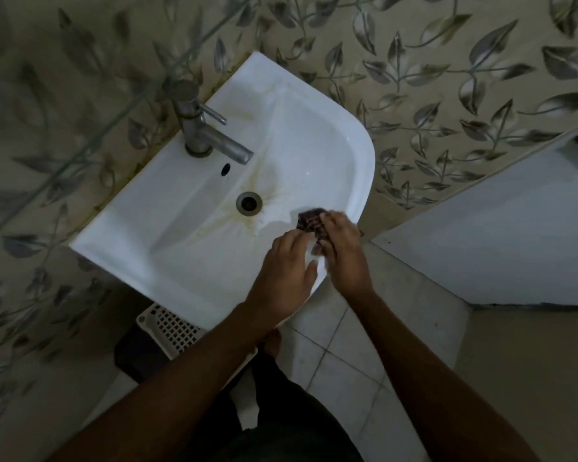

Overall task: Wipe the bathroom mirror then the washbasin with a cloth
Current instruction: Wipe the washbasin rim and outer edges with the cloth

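Head view: both hands at the basin's (194, 181) front rim.
Right hand (342, 248) grips a small dark bunched cloth (309, 221); left hand (286, 271), fingers curled, touches its edge.

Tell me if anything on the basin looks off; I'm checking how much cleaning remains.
Yes: brownish stains streak the washbasin bowl around the drain and up towards the tap, so it still looks dirty there.
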### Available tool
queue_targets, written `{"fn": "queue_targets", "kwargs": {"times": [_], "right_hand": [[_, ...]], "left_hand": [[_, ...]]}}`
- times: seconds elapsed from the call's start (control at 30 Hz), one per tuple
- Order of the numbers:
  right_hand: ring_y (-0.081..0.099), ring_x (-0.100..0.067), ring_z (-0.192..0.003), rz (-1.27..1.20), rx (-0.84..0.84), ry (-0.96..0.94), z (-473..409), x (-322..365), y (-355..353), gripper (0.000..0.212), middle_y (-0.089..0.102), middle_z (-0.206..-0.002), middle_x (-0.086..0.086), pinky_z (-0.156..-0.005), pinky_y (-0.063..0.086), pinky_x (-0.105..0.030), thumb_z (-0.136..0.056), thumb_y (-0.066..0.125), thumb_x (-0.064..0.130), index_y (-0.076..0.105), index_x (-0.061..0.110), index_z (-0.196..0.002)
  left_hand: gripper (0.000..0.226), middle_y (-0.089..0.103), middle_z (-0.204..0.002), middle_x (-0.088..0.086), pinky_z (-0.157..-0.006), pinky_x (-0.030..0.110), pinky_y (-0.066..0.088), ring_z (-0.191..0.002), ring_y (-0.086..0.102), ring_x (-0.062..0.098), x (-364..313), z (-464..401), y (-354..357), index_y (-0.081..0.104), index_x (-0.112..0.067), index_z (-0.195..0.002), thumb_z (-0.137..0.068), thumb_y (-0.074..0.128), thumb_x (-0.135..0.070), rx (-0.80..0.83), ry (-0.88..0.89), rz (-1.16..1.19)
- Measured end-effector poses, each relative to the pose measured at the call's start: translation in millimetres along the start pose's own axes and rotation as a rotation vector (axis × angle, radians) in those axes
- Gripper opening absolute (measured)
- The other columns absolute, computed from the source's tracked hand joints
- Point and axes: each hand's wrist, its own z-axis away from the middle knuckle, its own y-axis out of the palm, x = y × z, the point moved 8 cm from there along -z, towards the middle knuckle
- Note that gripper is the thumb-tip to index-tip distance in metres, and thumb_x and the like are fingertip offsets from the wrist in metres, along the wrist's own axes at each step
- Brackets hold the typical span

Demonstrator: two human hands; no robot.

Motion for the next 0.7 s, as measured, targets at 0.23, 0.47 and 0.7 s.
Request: {"fn": "queue_targets", "kwargs": {"times": [0.23, 0.47, 0.7], "right_hand": [[0.028, -0.021, -0.149, -0.125, -0.048, -0.006, 37, 14, 9, 0.041, 0.04, -0.156, -0.003, -0.12, 0.03, -0.044, -0.106, 0.043, 0.019, 0.045, 0.013, -0.147], [0.016, -0.021, -0.153, -0.041, -0.129, 0.158, -82, -61, -9, 0.052, 0.025, -0.163, -0.004, -0.118, 0.031, -0.048, -0.102, 0.042, 0.008, 0.035, 0.017, -0.153], [0.031, -0.027, -0.147, -0.022, -0.211, 0.193, -169, -84, -32, 0.05, 0.022, -0.163, -0.011, -0.114, 0.038, -0.045, -0.105, 0.041, 0.012, 0.031, 0.015, -0.154]], "left_hand": [[0.056, 0.046, -0.147, 0.007, -0.113, 0.042, 0.039, -0.134, 0.042, 0.023, -8, -56, 16, 0.046, -0.016, -0.142, -0.094, 0.033, -0.042, 0.024, -0.012, -0.029], [0.053, 0.041, -0.152, 0.008, -0.117, 0.041, 0.033, -0.141, 0.037, 0.025, -8, -108, 7, 0.038, -0.014, -0.149, -0.099, 0.052, -0.027, 0.03, 0.034, -0.055], [0.054, 0.041, -0.151, 0.009, -0.115, 0.044, 0.035, -0.14, 0.035, 0.026, -4, -140, 0, 0.038, -0.013, -0.149, -0.099, 0.051, -0.027, -0.001, 0.036, -0.039]]}}
